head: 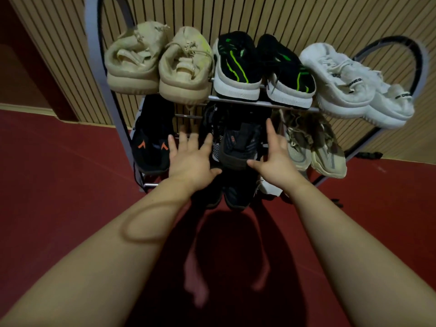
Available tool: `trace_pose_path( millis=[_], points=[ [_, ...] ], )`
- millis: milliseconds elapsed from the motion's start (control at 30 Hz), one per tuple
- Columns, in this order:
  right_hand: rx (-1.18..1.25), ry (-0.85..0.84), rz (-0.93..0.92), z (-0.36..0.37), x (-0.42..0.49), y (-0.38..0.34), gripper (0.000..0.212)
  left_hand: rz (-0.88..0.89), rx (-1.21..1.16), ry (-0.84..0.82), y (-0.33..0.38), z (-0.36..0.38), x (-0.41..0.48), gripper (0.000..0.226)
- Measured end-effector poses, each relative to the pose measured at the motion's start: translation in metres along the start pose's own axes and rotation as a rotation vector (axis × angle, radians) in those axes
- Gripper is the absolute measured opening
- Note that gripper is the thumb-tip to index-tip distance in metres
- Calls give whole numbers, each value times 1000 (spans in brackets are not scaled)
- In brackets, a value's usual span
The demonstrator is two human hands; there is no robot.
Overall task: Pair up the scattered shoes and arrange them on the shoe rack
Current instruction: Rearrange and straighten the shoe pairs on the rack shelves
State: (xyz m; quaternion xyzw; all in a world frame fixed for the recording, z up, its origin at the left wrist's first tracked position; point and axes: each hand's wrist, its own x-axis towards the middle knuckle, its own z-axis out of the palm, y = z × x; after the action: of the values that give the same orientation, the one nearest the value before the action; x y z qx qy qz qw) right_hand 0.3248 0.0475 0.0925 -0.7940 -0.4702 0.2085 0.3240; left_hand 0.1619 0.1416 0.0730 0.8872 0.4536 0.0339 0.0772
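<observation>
A metal shoe rack (264, 102) stands against the slatted wall. Its top shelf carries a beige pair (158, 64), a black pair with green stripes (262, 69) and a white pair (354, 83). On the middle shelf sit a black shoe with orange marks (151, 147), a dark grey shoe (236, 147) and a tan pair (313, 147). My left hand (191, 156) and my right hand (273, 156) reach out with fingers spread, one on each side of the dark grey shoe, holding nothing. More dark shoes (233, 194) sit on a lower shelf, partly hidden.
The red floor (59, 185) spreads left and right of the rack. A wood-slat wall (295, 17) is behind it. My bare foot (195, 284) stands in shadow below. A black object (368, 155) lies at the wall on the right.
</observation>
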Motion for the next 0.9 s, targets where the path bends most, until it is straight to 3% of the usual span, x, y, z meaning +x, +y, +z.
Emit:
trace_pose_path(
  millis=[100, 200, 333, 567, 800, 900],
  points=[
    [-166, 31, -46, -1, -2, -22, 98, -178, 21, -5, -29, -3, -5, 90],
    [-482, 32, -72, 4, -8, -43, 96, -344, -48, -27, -52, -3, -12, 97],
    [-727, 24, -215, 25, -20, -61, 92, -477, -98, -2, -61, 3, -17, 102],
    [-769, 189, -375, 44, -26, -69, 83, -606, -490, -10, -70, 13, -21, 112],
    [-771, -51, -399, 63, -31, -73, 81, -583, -945, 124, -77, 20, -26, 109],
    [-803, -125, -392, 69, -29, -73, 84, -554, -1084, 99, -92, 18, -30, 117]
  ],
)
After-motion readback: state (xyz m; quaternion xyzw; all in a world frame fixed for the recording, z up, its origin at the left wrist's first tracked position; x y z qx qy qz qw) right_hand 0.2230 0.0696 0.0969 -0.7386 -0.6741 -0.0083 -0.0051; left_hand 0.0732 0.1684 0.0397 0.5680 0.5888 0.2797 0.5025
